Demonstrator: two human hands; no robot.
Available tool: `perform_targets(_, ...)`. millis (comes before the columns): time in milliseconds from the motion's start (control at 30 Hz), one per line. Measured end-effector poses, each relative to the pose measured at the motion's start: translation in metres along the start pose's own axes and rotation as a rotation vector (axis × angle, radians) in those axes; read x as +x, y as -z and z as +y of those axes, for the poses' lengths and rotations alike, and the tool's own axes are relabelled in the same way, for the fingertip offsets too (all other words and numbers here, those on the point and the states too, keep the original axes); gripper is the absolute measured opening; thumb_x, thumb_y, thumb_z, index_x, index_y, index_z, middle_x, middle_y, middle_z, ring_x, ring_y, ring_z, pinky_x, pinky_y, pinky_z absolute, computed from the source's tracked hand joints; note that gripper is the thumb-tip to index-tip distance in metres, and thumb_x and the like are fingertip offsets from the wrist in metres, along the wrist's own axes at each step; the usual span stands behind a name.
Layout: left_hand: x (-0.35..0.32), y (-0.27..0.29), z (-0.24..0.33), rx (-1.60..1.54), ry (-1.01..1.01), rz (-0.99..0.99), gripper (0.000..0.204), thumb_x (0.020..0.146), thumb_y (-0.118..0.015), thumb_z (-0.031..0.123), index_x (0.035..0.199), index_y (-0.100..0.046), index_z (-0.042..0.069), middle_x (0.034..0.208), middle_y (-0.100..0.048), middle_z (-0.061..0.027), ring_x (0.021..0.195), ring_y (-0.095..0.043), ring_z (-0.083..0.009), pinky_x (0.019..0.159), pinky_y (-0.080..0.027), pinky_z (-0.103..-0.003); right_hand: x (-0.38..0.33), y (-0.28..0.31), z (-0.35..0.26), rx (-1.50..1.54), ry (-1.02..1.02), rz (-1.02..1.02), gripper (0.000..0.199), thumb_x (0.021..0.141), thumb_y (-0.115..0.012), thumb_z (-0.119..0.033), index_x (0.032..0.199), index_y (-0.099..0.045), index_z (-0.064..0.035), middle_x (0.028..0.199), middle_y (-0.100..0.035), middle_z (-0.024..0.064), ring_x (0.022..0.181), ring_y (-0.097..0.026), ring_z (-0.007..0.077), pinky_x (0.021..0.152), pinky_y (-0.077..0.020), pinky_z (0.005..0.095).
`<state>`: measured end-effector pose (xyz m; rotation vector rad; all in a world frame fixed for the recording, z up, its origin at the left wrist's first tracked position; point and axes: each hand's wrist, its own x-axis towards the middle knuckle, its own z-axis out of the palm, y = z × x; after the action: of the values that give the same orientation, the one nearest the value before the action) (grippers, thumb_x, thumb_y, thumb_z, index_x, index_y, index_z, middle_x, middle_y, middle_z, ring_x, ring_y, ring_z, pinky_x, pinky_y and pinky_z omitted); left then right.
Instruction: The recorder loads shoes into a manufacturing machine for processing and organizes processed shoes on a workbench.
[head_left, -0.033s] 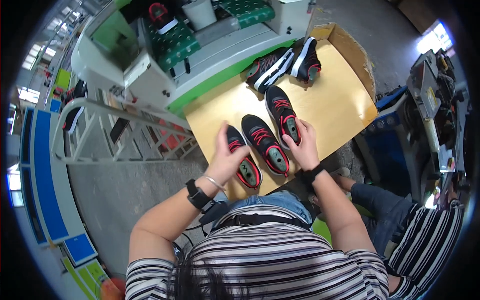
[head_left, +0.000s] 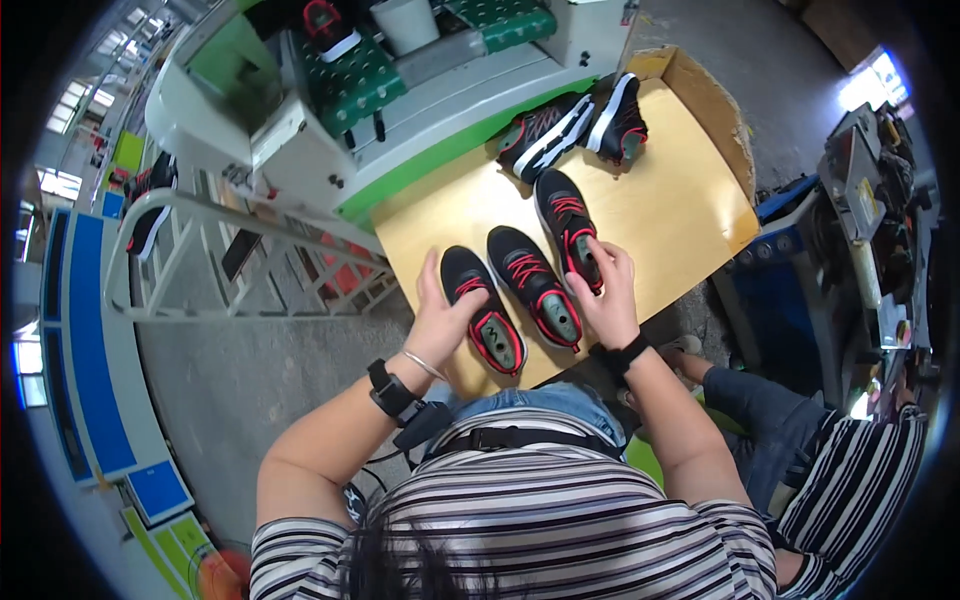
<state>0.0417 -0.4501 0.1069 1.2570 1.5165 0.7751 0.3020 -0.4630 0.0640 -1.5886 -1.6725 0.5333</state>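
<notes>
Black sneakers [head_left: 535, 285], red laces, grey insoles

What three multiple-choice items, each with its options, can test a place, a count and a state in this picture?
1. Where are the two shoes that lie on their sides? A at the far end of the board B on the floor C on the person's lap
2. How many shoes stand upright near the hands? A one B three C six
3. What does the left hand do? A hangs free B grips the leftmost shoe C holds a cup

A: the pair on its sides lies at the far end of the yellow board.
B: the leftmost shoe, middle shoe and right shoe.
B: the left hand grips it; the right hand touches the right shoe.
</notes>
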Motion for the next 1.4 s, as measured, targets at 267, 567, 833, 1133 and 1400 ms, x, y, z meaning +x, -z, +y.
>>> perform_targets(267, -0.017, -0.042, -0.101, 0.191, 0.247, -0.141, 0.129, 0.067, -0.088, 0.038, 0.153, 0.000, -0.002, 0.139, -0.044, -0.0261, 0.128, -0.046, -0.0316, 0.108, -0.038, -0.038, -0.029, -0.025, -0.017, 0.155, -0.107, -0.401, 0.093, 0.078, -0.075, -0.008, 0.153, -0.021, -0.0084, 0.140, -0.045, 0.0246, 0.131, -0.045, 0.0407, 0.109, -0.0371, 0.0421)
perform_targets(567, 0.014, 0.034, -0.003, -0.602, 0.505, -0.109, 0.091, 0.075, -0.062, -0.001, 0.153, -0.020, 0.017, 0.097, -0.057, -0.0056, 0.067, -0.057, -0.0159, 0.058, -0.046, -0.031, 0.024, -0.030, -0.030, 0.815, -0.479, -0.202, 0.079, 0.086, -0.067, -0.003, 0.153, -0.025, -0.0055, 0.144, -0.044, 0.0111, 0.130, -0.044, 0.0204, 0.110, -0.0350, 0.0319)
perform_targets(833, 0.065, 0.107, 0.154, -0.890, 0.097, 0.110, 0.034, 0.089, -0.055, 0.011, 0.122, -0.053, 0.001, 0.108, -0.066, -0.0084, 0.095, -0.067, -0.0215, 0.086, -0.055, -0.032, 0.206, 0.042, -0.105, 0.683, 0.057, 0.125, 0.073, 0.089, -0.068, -0.015, 0.149, -0.030, -0.0018, 0.138, -0.050, 0.0167, 0.125, -0.051, 0.0233, 0.106, -0.0399, 0.0332)
perform_targets(1133, 0.244, 0.067, 0.157, 0.444, -0.459, 0.721, 0.082, 0.077, -0.067, 0.024, 0.150, -0.029, 0.015, 0.147, -0.037, -0.0237, 0.136, -0.033, -0.0430, 0.113, -0.027, -0.049, 0.381, -0.065, -0.064, 0.276, 0.302, 0.365, 0.074, 0.085, -0.071, -0.028, 0.148, -0.037, -0.0103, 0.142, -0.044, 0.0294, 0.134, -0.037, 0.0475, 0.112, -0.0300, 0.0494)
perform_targets(1400, 0.331, 0.113, 0.189, 0.059, -0.533, 0.592, 0.057, 0.078, -0.066, 0.014, 0.130, -0.052, -0.006, 0.114, -0.063, -0.0177, 0.102, -0.061, -0.0247, 0.090, -0.048, -0.032, 0.270, -0.028, 0.130, -0.240, -0.600, 0.508, 0.109, 0.063, -0.083, -0.045, 0.148, -0.026, -0.0073, 0.139, -0.042, 0.0298, 0.132, -0.041, 0.0415, 0.109, -0.0349, 0.0468)
